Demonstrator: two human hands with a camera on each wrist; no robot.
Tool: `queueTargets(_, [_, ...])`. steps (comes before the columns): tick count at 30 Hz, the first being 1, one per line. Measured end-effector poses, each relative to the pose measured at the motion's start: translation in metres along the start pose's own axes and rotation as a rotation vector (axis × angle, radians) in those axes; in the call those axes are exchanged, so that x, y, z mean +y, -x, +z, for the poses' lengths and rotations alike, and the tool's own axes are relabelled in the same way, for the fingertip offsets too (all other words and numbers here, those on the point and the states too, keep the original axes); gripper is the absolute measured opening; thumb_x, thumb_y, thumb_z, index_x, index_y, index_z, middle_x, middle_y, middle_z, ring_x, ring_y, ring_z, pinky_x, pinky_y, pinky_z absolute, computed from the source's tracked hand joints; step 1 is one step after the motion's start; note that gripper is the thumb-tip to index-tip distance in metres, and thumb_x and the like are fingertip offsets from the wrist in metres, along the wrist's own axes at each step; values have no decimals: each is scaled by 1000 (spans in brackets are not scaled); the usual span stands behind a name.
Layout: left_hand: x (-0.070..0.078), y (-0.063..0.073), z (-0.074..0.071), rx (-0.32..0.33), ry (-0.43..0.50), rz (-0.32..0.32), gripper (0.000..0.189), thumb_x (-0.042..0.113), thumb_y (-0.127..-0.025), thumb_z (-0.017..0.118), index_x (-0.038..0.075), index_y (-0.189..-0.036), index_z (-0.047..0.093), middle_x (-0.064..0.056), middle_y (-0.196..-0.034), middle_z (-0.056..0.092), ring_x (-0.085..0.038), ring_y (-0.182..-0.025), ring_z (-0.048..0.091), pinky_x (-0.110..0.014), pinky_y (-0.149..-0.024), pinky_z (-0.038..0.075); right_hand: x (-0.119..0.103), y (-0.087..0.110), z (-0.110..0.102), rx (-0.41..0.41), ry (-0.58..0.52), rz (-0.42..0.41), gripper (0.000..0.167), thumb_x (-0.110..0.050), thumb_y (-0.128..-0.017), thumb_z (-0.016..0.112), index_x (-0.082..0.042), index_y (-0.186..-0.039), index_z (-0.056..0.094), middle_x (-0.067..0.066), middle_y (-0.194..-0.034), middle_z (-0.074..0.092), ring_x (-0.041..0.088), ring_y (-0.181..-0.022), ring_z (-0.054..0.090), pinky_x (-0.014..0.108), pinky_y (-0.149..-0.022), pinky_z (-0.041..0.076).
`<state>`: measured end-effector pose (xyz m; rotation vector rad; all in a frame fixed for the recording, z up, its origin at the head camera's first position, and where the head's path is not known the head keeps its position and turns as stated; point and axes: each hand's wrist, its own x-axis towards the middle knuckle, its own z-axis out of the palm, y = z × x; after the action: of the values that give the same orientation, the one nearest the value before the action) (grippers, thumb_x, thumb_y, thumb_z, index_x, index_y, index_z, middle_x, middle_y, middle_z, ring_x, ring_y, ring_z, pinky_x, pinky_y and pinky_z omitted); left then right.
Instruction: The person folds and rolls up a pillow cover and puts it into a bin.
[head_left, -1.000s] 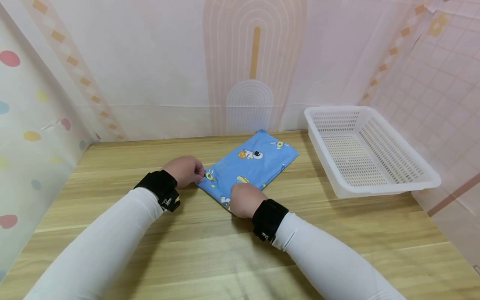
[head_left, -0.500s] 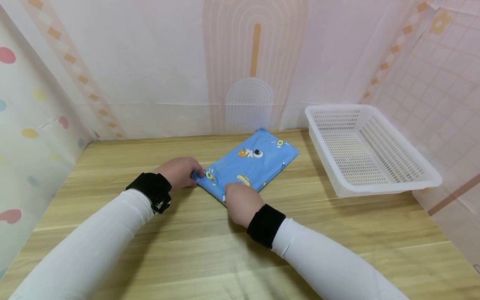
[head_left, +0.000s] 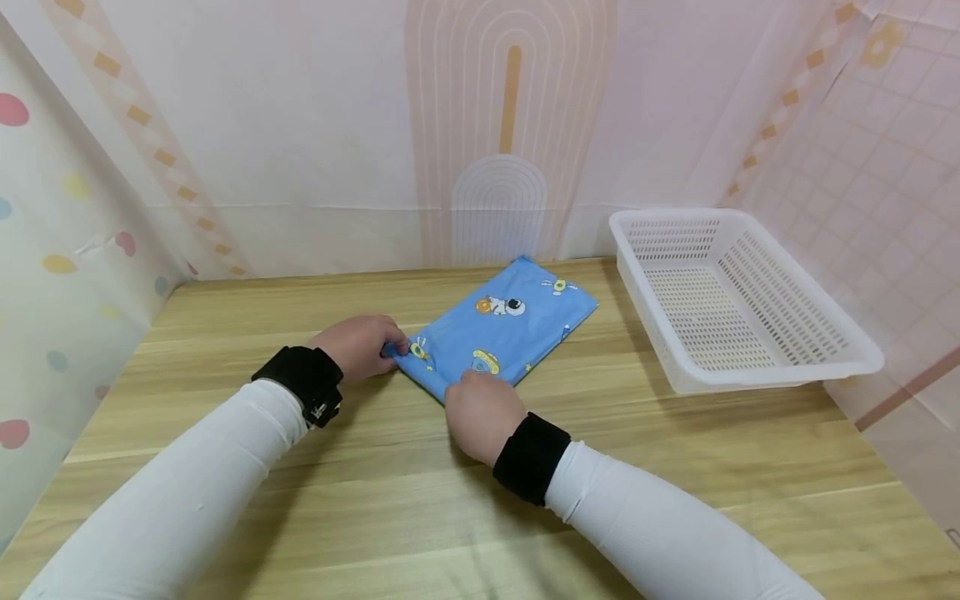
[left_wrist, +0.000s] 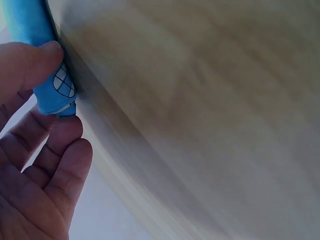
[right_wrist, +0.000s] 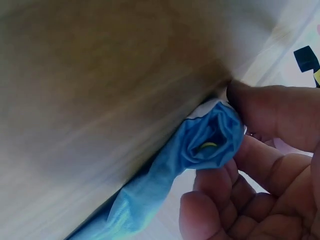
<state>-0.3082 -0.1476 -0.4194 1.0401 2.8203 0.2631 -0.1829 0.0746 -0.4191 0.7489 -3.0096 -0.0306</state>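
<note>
Pinches the blue cloth (head_left: 498, 332) at its rolled edge (right_wrist: 210, 156) with left hand (head_left: 356, 346) and right hand (head_left: 486, 417); looks like rolling-up, probably needs even turning next!

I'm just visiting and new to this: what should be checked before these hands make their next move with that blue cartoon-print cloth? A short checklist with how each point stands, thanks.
1. Bare left hand pinches the blue cartoon-print cloth at one near corner: ok.
2. Bare right hand grips the other end of the near edge: ok.
3. Rolled end wound tightly: not ok; the right wrist view shows a loose, hollow centre.
4. White perforated plastic basket apart from the cloth: ok.
5. Cloth's underside smooth: cannot tell; it is hidden.
</note>
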Motion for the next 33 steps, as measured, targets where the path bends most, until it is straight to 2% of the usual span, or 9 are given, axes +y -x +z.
queueTargets(11, [2,3,-3,-9,28,8,12,11,-99,72,12,-110,78,-7,-116,72,-25,-110,69,-47,-101,55,3,2,-3,-1,9,1,14,-11,-99,67,-10,-88,75,3,-79,69,15,-74,67,34,-61,59])
queueTargets(17, [1,2,-1,9,46,14,14,10,-100,70,10,-112,78,-7,-116,72,-26,-111,69,-48,-102,55,5,1,-1,-12,5,-8,14,-11,-100,66,-9,-90,75,3,-80,69,15,-74,67,33,-62,59])
queueTargets(24, [2,-1,-1,0,62,20,13,9,-102,68,9,-111,77,-8,-115,72,-26,-111,69,-47,-102,55,11,1,-2,-77,-50,-33,10,-10,-98,67,-10,-89,70,1,-79,67,13,-75,64,29,-65,57])
queueTargets(27, [4,-1,-3,-14,74,8,14,10,-103,67,8,-112,77,-8,-116,71,-26,-112,69,-48,-103,54,12,0,-2,-90,-77,-17,15,-10,-99,66,-11,-85,68,1,-76,65,11,-71,61,29,-63,56])
queueTargets(33, [2,-4,-5,-55,119,-17,16,11,-105,63,5,-114,75,-10,-116,70,-26,-111,66,-48,-103,53,14,-3,-5,-160,-218,104,27,-7,-97,64,-13,-71,59,-2,-67,53,10,-61,49,25,-54,47])
